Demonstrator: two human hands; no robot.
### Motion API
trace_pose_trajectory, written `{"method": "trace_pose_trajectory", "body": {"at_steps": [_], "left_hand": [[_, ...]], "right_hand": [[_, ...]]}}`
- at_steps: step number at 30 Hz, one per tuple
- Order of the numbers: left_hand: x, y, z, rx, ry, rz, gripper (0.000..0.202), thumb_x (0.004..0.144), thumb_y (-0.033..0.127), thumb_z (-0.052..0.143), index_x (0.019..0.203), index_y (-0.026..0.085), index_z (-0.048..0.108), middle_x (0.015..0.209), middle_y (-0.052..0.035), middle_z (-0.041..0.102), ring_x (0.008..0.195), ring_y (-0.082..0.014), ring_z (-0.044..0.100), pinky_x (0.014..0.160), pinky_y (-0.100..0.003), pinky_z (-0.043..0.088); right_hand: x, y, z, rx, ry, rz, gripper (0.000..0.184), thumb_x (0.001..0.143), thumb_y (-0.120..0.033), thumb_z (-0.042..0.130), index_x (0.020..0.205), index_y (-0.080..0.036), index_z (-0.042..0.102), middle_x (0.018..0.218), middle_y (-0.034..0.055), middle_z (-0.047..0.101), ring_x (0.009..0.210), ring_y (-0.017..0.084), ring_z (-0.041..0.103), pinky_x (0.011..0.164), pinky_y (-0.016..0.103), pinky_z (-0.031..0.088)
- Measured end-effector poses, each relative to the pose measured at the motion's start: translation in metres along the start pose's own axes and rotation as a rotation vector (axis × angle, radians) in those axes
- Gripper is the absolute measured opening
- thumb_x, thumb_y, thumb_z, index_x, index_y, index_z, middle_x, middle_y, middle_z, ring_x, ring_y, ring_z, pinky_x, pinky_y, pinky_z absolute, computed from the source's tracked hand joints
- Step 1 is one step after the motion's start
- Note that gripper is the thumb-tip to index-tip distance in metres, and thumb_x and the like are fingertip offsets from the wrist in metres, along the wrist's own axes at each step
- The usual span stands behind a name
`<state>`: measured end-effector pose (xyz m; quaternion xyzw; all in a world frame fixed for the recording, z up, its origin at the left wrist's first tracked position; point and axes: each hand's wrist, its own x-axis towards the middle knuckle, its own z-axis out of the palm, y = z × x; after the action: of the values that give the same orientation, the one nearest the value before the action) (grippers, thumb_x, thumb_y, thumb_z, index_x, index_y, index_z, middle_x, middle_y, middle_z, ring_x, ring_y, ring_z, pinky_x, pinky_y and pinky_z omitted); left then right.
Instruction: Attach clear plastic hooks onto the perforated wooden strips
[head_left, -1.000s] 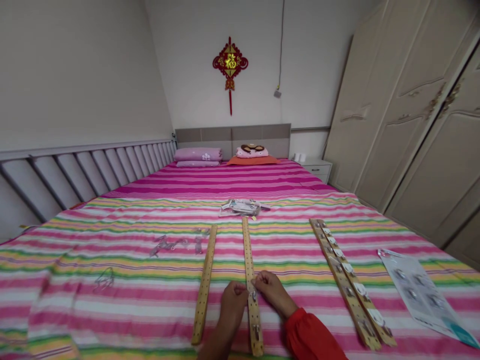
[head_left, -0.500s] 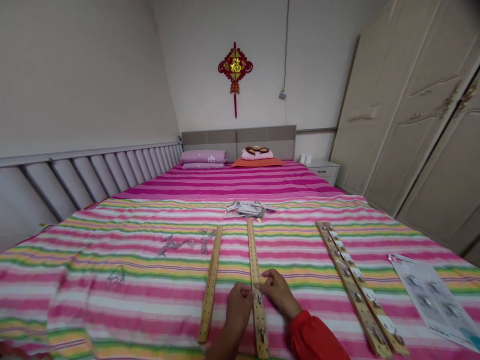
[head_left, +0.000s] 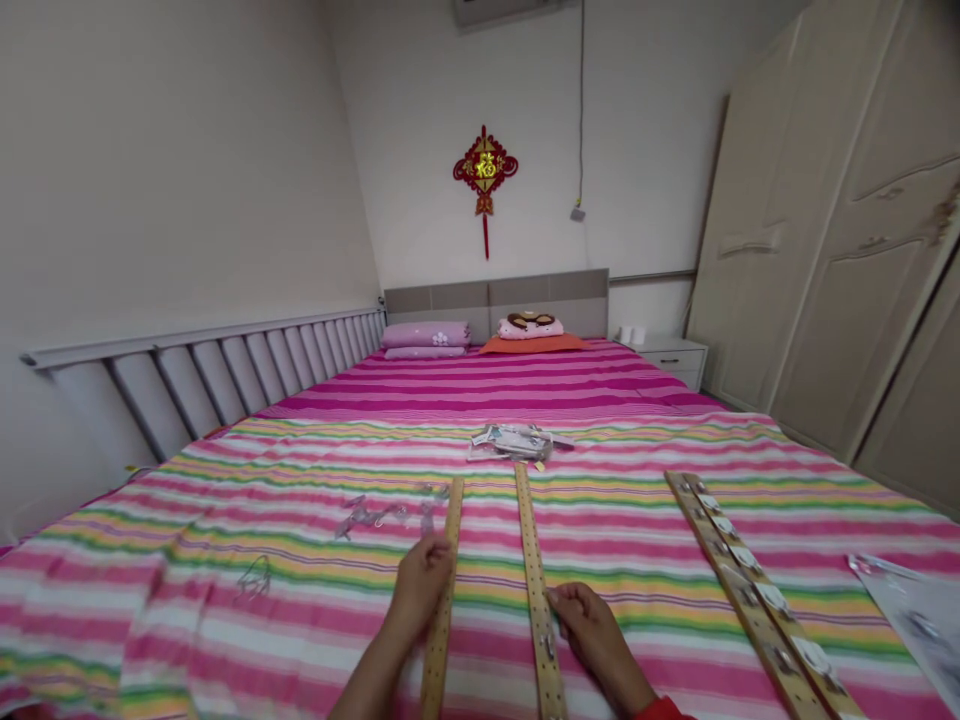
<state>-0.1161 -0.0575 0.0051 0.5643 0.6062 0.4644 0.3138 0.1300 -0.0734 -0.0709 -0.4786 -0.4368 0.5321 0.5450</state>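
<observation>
My left hand (head_left: 421, 580) is closed at the right-hand side of its reach, its curled fingers at the upper part of the left wooden strip (head_left: 439, 640), which is narrow, flat and dotted with holes. The fingertips of my right hand (head_left: 594, 625) pinch the right edge of the middle wooden strip (head_left: 529, 540). That strip also has rows of small holes, and a small metal clip (head_left: 548, 645) sits on its lower part. Both strips lie lengthwise on the striped cloth, side by side with a gap between them.
Further right lie two strips (head_left: 721, 555) carrying metal pieces and white discs. A clear package (head_left: 911, 620) is at the right edge. Beyond the middle strip rests a pile of plastic packets (head_left: 517, 440). Clear plastic scraps (head_left: 375, 515) and thin tangled wire (head_left: 255, 575) lie left.
My left hand has left the middle strip and moved to the left strip. My right hand stays by the middle strip, now at its right edge. The view has tilted up.
</observation>
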Motion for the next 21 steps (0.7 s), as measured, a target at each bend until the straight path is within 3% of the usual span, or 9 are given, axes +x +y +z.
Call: {"method": "trace_pose_trajectory", "body": {"at_steps": [4,9,15,21], "left_hand": [[0.028,-0.031,-0.019,0.348,0.155,-0.012,0.025,0.066,0.014,0.052,0.089,0.013,0.061,0.078,-0.0033,0.062,0.073,-0.0168,0.059,0.069,-0.026,0.044],[0.036,-0.037,-0.012,0.656,0.178,-0.083,0.033,0.076,0.022,0.049,0.108,0.017,0.055,0.110,-0.0083,0.058,0.089,-0.0202,0.059,0.064,-0.028,0.041],[0.038,-0.036,-0.005,0.763,0.194,-0.098,0.017,0.083,0.024,0.042,0.093,0.020,0.056,0.102,-0.0050,0.059,0.086,-0.0185,0.058,0.055,-0.026,0.032],[0.042,-0.040,-0.008,0.709,0.235,-0.075,0.020,0.086,0.022,0.038,0.088,0.021,0.058,0.098,-0.0040,0.060,0.081,-0.0169,0.058,0.054,-0.025,0.031]], "right_hand": [[0.002,0.005,-0.001,0.029,-0.009,0.011,0.048,0.056,-0.063,0.070,0.064,-0.019,0.054,0.039,-0.0087,0.040,0.035,0.005,0.027,0.038,0.021,0.014],[0.004,0.009,-0.003,0.058,-0.020,0.031,0.048,0.056,-0.062,0.071,0.065,-0.018,0.054,0.039,-0.0087,0.042,0.034,0.004,0.024,0.038,0.021,0.012],[0.006,0.013,-0.004,0.066,-0.023,0.031,0.049,0.057,-0.062,0.071,0.066,-0.018,0.054,0.038,-0.0087,0.043,0.033,0.004,0.025,0.039,0.021,0.012],[0.007,0.014,-0.004,0.053,-0.010,0.026,0.048,0.057,-0.062,0.070,0.065,-0.018,0.054,0.040,-0.0079,0.044,0.034,0.005,0.027,0.039,0.020,0.014]]}}
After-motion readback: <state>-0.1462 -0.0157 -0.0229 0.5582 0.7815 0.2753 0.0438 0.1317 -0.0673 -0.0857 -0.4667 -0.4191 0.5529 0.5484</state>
